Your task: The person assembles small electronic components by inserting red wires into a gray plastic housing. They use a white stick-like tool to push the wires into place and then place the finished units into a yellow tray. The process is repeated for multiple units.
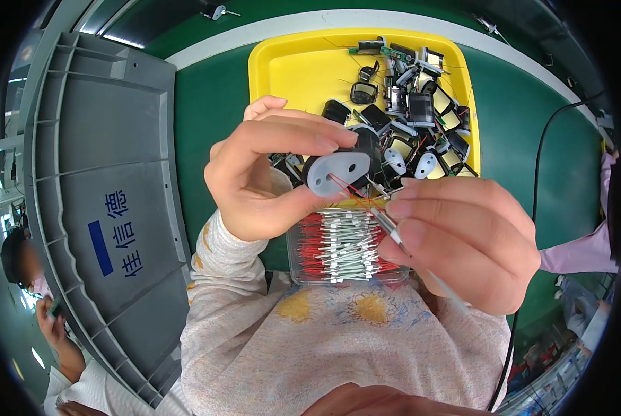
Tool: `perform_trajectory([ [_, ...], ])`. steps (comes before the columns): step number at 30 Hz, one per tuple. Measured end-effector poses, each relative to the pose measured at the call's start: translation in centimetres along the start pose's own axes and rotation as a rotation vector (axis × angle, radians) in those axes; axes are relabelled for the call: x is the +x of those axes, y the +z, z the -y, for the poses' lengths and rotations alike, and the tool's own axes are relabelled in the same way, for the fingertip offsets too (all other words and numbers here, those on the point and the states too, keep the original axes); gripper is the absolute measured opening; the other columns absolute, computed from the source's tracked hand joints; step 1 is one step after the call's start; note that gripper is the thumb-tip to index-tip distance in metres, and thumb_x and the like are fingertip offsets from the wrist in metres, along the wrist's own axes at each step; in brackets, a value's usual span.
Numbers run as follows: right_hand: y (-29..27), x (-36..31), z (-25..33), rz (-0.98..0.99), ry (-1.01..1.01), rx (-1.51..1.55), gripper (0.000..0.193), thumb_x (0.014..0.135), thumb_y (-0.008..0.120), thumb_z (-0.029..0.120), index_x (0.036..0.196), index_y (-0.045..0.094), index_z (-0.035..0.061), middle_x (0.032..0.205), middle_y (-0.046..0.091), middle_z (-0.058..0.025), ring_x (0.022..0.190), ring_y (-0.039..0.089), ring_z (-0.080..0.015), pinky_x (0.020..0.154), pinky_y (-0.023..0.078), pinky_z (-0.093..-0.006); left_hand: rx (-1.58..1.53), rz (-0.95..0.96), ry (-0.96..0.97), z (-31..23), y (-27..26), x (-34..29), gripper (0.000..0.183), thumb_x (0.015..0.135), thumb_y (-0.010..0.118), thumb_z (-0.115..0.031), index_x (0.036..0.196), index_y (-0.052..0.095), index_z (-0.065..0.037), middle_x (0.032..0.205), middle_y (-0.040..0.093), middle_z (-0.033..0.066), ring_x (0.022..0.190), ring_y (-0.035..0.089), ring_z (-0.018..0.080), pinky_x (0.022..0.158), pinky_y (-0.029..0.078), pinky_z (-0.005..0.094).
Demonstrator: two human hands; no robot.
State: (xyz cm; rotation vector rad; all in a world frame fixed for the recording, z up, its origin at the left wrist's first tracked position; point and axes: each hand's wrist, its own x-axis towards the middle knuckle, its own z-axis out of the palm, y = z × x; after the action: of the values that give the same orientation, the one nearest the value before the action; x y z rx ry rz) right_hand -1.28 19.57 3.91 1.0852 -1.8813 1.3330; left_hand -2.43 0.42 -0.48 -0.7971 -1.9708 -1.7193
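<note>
My left hand is closed round a small black housing with a pale grey oval end cap, held up over the near side of the yellow tray. The cap has several holes, and thin red wires run out of one of them. Close by on the right, my right hand is pinched on a slim silver metal tool, its shaft slanting back under the fingers. Near these fingertips is a small pale piece; whether they grip it too I cannot tell.
A yellow tray holds several similar black housings. Below my hands, a clear box contains red wires with white ends. A large grey crate stands at left. A black cable runs down the right. Another person is at far left.
</note>
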Motion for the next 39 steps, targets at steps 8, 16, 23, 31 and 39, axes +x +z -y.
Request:
perform_trajectory([
  [8,-0.2,-0.2,0.4,0.005,0.043,-0.044,0.031,0.058,0.077,0.002,0.081,0.057,-0.0028,0.077,0.061,-0.0127,0.068,0.064,-0.0255,0.054,0.053,-0.0277,0.012,-0.015,-0.005,0.1,0.3,0.0,0.036,0.056,0.074,-0.002,0.088,0.057,-0.004,0.086,0.067,0.0116,0.083,0.064,0.0192,0.085,0.031,0.0332],
  [16,-0.3,-0.4,0.4,0.013,0.03,-0.085,0.034,0.056,0.076,-0.001,0.084,0.058,-0.0032,0.077,0.061,-0.0136,0.067,0.063,-0.0252,0.054,0.053,-0.0275,-0.01,-0.04,0.037,0.6,0.5,0.0,0.04,0.054,0.077,-0.002,0.089,0.056,-0.002,0.084,0.066,0.0142,0.077,0.064,0.0192,0.073,0.036,0.0297],
  [23,-0.2,-0.5,-0.2,0.009,-0.007,-0.096,0.034,0.054,0.076,-0.001,0.084,0.059,-0.003,0.076,0.062,-0.0131,0.066,0.063,-0.0246,0.054,0.053,-0.0277,0.06,-0.038,0.031,0.5,0.6,0.0,0.039,0.054,0.076,-0.001,0.087,0.057,-0.002,0.084,0.067,0.013,0.077,0.063,0.0186,0.076,0.035,0.0298],
  [31,-0.2,-0.4,-1.9,0.062,-0.074,-0.042,0.034,0.051,0.077,-0.001,0.081,0.062,-0.0037,0.073,0.063,-0.0128,0.064,0.062,-0.0239,0.053,0.051,-0.0293,0.147,0.021,0.026,0.0,0.3,0.0,0.037,0.053,0.075,-0.002,0.087,0.059,-0.001,0.084,0.067,0.0129,0.077,0.064,0.0191,0.077,0.035,0.0295],
  [39,-0.5,0.5,-2.3,0.124,0.185,0.129,0.02,0.052,0.071,-0.006,0.071,0.063,-0.0058,0.069,0.063,-0.0141,0.06,0.061,-0.0232,0.054,0.048,-0.0282,-0.038,-0.056,0.032,0.3,0.8,-0.1,0.041,0.052,0.077,-0.006,0.09,0.06,0.0,0.084,0.067,0.0136,0.074,0.064,0.0194,0.072,0.036,0.029],
])
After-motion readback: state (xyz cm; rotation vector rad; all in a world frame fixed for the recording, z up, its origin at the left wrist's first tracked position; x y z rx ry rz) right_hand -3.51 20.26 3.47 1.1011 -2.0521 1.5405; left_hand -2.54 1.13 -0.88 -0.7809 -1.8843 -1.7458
